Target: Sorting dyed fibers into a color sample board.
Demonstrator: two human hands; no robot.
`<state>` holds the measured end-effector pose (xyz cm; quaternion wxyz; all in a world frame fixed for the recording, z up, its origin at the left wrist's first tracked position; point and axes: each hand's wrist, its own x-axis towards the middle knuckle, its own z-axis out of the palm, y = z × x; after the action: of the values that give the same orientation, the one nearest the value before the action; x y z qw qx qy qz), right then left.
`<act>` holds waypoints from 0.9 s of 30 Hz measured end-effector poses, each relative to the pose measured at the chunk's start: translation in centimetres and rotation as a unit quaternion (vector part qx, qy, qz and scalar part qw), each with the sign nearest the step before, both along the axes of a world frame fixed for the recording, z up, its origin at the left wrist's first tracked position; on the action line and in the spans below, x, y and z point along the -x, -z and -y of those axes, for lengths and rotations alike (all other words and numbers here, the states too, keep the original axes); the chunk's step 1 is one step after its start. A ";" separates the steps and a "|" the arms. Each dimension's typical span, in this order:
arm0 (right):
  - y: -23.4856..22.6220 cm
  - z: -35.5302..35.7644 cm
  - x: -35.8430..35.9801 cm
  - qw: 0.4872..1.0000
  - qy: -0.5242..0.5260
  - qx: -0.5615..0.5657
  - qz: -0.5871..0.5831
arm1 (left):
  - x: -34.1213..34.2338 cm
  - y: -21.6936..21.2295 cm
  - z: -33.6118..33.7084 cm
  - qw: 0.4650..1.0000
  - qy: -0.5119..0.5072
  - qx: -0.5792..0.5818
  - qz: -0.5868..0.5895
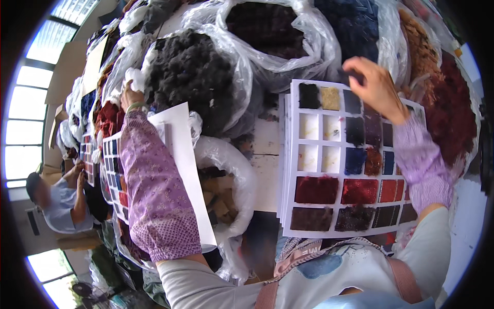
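Observation:
A white sample card (315,147) with a grid of fibre swatches in black, tan, navy, red and brown lies in front of me. My right hand (374,85) hovers over its upper right corner, fingers pinched on a small dark tuft of fibre (355,78). My left hand (131,97) reaches out to the left, mostly hidden behind its purple sleeve, touching the rim of a clear plastic bag of dark grey fibre (193,72). Whether it holds anything is hidden.
Several clear bags of fibre ring the card: maroon (267,26), navy (355,23), rust brown (419,44), dark red (453,113). A second swatch card (114,170) and white sheets (180,154) lie left. A bag of brown pieces (221,195) sits centre. Another person (62,198) works far left.

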<state>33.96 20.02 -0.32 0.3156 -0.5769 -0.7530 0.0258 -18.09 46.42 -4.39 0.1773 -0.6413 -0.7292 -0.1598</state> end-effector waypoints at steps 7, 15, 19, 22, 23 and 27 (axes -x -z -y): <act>1.3 8.7 5.1 0.969 -0.137 -0.001 0.206 | 0.9 0.2 0.3 0.979 0.069 0.169 0.093; 4.5 7.1 4.7 0.947 -0.207 -0.113 0.216 | 0.2 0.4 -0.8 0.971 0.033 0.235 0.030; 5.3 7.1 4.4 0.966 -0.204 -0.090 0.133 | 0.9 0.6 0.5 0.984 -0.034 0.171 0.023; 4.6 7.3 3.8 0.990 -0.119 -0.019 0.072 | -2.4 -0.1 3.3 0.992 -0.108 0.061 0.020; 4.5 7.4 3.6 0.995 -0.078 0.026 0.059 | -2.0 -0.2 3.4 0.994 -0.104 0.009 0.016; 4.5 6.7 4.3 0.996 -0.044 0.061 0.050 | -0.2 -6.1 3.8 0.987 0.044 -0.124 0.090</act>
<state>29.68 13.34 -4.86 0.2408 -0.5618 -0.7895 0.0565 -17.87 42.59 1.73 0.1821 -0.6290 -0.6875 -0.3140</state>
